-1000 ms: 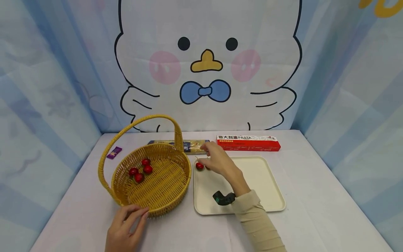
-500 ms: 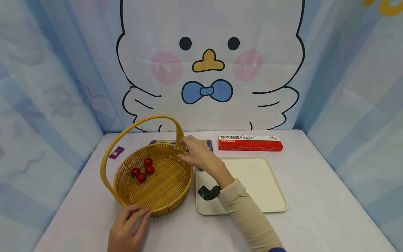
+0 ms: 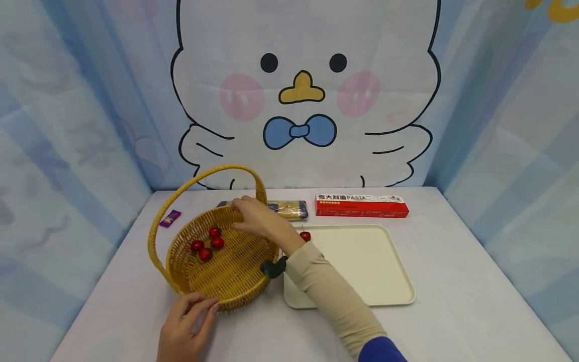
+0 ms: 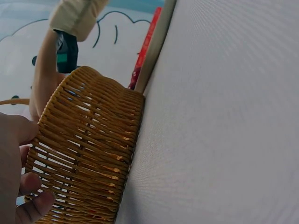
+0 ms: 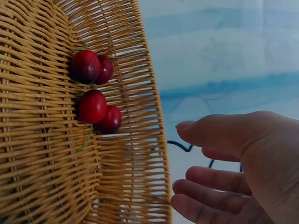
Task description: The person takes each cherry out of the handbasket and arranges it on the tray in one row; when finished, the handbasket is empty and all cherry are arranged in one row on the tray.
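A yellow wicker basket (image 3: 235, 271) with a tall handle stands on the left part of the table, several red cherries (image 3: 205, 254) lying inside it. My left hand (image 3: 185, 324) holds the basket's near rim with its fingertips. Over the basket's far right side reaches my right hand (image 3: 260, 219), thumb and fingers apart in the right wrist view, with nothing seen between them. Another cherry (image 3: 305, 236) lies at the far left of the cream tray (image 3: 357, 266), partly behind my right forearm, which may hide more of the tray.
Behind the basket lies a clear-and-blue pasta packet (image 3: 289, 210), partly covered. To its right is a red pasta box (image 3: 362, 206). A small purple wrapped sweet (image 3: 170, 218) sits at the back left. Printed curtains (image 3: 303, 161) enclose the table.
My right hand has moved left from the tray's far corner to over the basket, uncovering a cherry on the tray. My left hand stays at the basket rim.
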Tool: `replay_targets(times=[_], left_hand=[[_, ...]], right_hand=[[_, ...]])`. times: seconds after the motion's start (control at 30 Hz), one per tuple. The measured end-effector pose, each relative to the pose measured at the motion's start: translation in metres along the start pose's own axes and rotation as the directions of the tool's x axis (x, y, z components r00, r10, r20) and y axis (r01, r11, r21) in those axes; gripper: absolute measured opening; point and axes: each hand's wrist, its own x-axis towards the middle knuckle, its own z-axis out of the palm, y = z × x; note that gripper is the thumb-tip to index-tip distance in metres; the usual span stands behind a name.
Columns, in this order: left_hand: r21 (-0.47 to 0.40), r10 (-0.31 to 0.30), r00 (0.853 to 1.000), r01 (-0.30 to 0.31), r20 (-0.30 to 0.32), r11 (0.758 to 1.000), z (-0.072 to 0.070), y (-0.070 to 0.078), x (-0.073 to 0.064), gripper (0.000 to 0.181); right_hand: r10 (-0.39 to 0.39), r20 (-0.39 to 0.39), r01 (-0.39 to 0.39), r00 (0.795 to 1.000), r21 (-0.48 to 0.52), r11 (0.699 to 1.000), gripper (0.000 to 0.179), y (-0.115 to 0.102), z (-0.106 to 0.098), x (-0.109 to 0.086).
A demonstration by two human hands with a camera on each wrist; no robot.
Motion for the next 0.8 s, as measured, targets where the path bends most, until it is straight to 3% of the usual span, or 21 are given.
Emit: replay_targets(times=[0.4,0.67,0.8], left_hand=[[0.022,-0.039,0.998,0.038,0.041,0.999,-0.004,0.002,0.000,0.049],[0.017,0.010,1.000,-0.010,0.001,1.000,-0.002,0.001,0.002,0.046],[0.025,0.005,1.000,-0.005,0.016,1.000,-0.003,0.001,0.002,0.047]], right_hand=[[-0.021,0.146,0.024,0.989,-0.018,1.000,0.041,-0.019,0.038,0.033],[-0.076,0.232,0.095,0.970,-0.071,0.993,0.020,-0.028,0.053,0.046],[-0.067,0.277,0.092,0.959,-0.076,0.993,0.022,-0.030,0.055,0.047]])
